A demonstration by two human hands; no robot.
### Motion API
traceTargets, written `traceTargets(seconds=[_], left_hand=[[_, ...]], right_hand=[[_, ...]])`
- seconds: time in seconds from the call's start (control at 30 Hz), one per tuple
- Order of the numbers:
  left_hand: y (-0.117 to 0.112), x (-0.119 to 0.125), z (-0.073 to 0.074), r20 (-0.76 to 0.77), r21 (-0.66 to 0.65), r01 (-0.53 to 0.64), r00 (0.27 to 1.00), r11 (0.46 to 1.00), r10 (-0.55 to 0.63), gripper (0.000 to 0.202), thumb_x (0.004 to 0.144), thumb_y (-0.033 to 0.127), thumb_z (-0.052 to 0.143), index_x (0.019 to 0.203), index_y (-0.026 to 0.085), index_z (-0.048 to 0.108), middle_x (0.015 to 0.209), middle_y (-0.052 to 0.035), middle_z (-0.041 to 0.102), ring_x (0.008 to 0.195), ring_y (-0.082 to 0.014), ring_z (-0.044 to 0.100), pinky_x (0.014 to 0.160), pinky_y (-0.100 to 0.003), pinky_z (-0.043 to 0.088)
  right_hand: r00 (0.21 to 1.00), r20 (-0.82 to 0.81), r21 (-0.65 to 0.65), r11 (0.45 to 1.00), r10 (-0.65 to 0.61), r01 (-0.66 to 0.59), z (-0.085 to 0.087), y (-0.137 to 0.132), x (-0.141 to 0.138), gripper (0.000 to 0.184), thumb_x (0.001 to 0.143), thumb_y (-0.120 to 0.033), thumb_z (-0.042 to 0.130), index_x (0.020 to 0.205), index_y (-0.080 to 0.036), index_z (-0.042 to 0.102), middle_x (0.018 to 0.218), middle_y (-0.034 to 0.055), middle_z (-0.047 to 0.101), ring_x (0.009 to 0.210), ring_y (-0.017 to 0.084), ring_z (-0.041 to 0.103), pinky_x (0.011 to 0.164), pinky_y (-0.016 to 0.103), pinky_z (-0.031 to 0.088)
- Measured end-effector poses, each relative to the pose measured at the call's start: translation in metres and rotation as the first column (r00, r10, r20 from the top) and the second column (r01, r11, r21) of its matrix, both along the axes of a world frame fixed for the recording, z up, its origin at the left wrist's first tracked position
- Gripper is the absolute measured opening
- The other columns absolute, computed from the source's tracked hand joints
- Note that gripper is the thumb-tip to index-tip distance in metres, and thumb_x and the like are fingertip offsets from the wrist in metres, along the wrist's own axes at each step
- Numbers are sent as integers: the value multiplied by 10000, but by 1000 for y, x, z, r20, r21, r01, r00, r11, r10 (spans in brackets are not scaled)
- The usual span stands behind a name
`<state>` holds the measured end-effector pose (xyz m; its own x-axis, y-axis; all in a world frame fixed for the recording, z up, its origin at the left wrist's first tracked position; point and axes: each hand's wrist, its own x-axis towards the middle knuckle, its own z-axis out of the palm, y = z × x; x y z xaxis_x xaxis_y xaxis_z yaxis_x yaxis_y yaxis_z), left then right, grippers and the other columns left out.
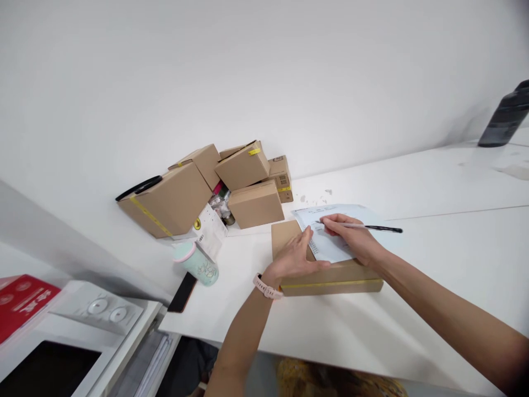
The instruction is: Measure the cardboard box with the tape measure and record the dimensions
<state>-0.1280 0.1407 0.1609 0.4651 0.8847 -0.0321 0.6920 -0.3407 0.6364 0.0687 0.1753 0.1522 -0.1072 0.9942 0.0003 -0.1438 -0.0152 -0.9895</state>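
Note:
A printed sheet of paper [336, 245] lies on top of a flat cardboard box [330, 278] with yellow tape along its front side. My right hand [351, 234] grips a pen [382, 227], its tip at the printed lines on the sheet's upper left part. The dark end of the pen points to the right. My left hand [293, 256] rests with thumb and fingers apart on the left edge of the paper and the box, and its wrist wears a pink band [268, 286].
Several cardboard boxes [256, 207] are heaped against the wall on the left. A mint-green tumbler [198, 264] and a dark phone-like slab [182, 292] stand near the table's left edge. A microwave [82, 336] is beyond it. A dark bottle [504, 118] is far right.

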Motion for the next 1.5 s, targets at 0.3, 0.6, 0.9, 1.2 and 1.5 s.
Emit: traceTargets(seconds=[0.3,0.6,0.9,1.2,1.5], left_hand=[[1,-7,-6,81,26,6,997,1000,-8,1116,823,527,707,1649,180,42,1640,-123,371,1569,-326,202,1253,-534,175],[-1,-9,-1,98,-27,-2,995,1000,4,1041,837,508,701,1639,165,133,1651,-126,353,1568,-324,202,1262,-526,160],[9,-11,-2,71,33,-16,997,999,14,670,826,335,681,1459,249,479,1524,-78,548,1418,-316,457,1196,-499,304],[7,-8,-8,54,112,-16,999,994,10,552,846,356,660,1377,255,550,1425,-59,622,1391,-295,481,1213,-466,276],[9,-11,-13,49,129,14,999,991,-20,678,808,351,690,1449,237,501,1437,-69,615,1466,-289,412,1247,-442,234]], right_hand=[[962,178,76,972,206,-222,-6,-15,10,425,770,-614,769,900,-229,646,793,22,692,704,170,590,632,294,417],[911,359,145,952,204,-271,-12,-23,-7,336,884,-561,647,821,-239,573,608,-61,494,525,113,385,504,262,291],[884,467,164,982,5,-92,-15,-22,-7,382,830,-505,648,652,-250,427,507,-65,402,469,117,338,471,277,254],[853,523,196,973,2,-122,-11,-21,-18,270,820,-423,564,680,-258,403,494,-74,382,461,118,336,473,268,248],[853,522,201,969,19,-144,-15,-25,-18,321,818,-472,569,676,-270,362,445,-80,379,429,124,360,459,267,260]])
